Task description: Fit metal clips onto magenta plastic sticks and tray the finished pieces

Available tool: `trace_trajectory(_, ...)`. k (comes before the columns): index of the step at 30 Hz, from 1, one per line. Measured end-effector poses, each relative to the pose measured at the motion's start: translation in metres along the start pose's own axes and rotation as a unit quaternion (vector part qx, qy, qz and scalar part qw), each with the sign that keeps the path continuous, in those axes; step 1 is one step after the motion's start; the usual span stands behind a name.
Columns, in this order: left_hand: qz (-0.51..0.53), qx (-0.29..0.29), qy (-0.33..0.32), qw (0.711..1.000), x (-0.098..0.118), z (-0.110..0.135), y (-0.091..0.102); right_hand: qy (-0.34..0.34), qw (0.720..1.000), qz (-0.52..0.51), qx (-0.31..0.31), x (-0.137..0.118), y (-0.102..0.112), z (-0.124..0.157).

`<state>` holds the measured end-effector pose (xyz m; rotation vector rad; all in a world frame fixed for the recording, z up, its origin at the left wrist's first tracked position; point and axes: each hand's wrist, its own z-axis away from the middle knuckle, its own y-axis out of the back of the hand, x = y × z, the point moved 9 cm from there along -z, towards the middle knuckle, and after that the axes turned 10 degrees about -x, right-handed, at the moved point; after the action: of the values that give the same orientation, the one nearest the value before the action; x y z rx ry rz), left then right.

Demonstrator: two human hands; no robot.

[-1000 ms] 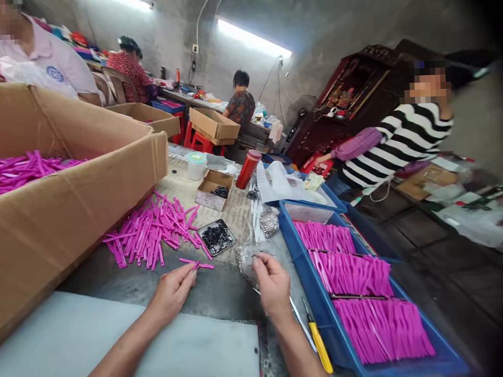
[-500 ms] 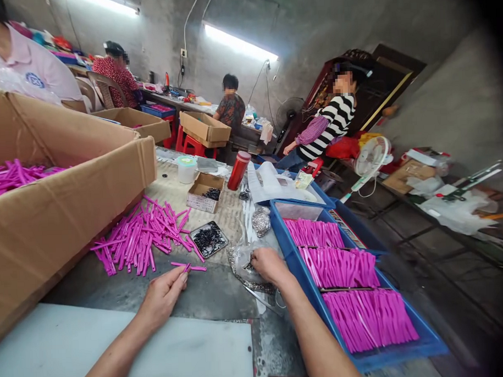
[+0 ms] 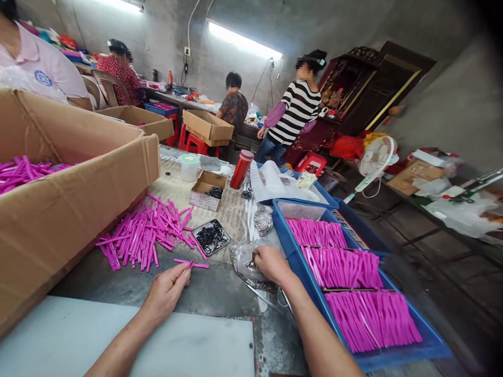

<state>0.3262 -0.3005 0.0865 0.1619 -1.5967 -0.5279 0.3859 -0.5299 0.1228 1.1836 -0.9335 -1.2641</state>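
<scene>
My left hand [image 3: 167, 290] rests on the table and pinches a thin pink plastic stick [image 3: 192, 263] at its fingertips. My right hand [image 3: 271, 263] reaches into a clear plastic bag [image 3: 242, 255] of small metal parts, with its fingers curled down inside. What they hold is hidden. A pile of loose pink sticks [image 3: 148, 231] lies just beyond my left hand. A small black tray of dark parts [image 3: 211, 236] sits between the pile and the bag.
A large cardboard box [image 3: 66, 206] with pink sticks stands on the left. A blue tray [image 3: 294, 256] with rows of pink pieces lies on the right. Further off are a small carton [image 3: 206, 191], a red flask [image 3: 240, 169], and several seated people. A person in stripes [image 3: 295, 113] stands.
My right hand has moved forward from above the table into the plastic bag. My left hand has kept its hold on the pink stick. The person in stripes has walked leftward.
</scene>
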Motion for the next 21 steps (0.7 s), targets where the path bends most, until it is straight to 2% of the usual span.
trace_trajectory(4,-0.013,0.002,0.001,1.000,0.003,0.001,0.001,0.020,0.998,-0.049,0.043,-0.013,0.019,0.022)
trace_trajectory(7,-0.018,-0.002,0.000,1.000,0.006,0.001,0.000,0.109,0.978,-0.161,0.076,-0.038,0.022,0.044)
trace_trajectory(10,-0.023,-0.010,-0.003,1.000,0.007,0.001,-0.002,0.169,0.966,-0.184,0.060,-0.061,0.001,0.057)
trace_trajectory(15,-0.030,-0.014,0.001,0.999,0.005,0.002,-0.003,0.181,0.981,-0.059,0.028,-0.075,-0.045,0.060)
trace_trajectory(18,-0.032,-0.021,0.001,0.999,0.005,0.002,-0.004,0.190,0.981,-0.035,0.010,-0.074,-0.054,0.060)
trace_trajectory(21,-0.033,-0.022,-0.002,0.999,0.008,0.001,-0.004,0.179,0.981,-0.073,-0.006,-0.067,-0.050,0.059)
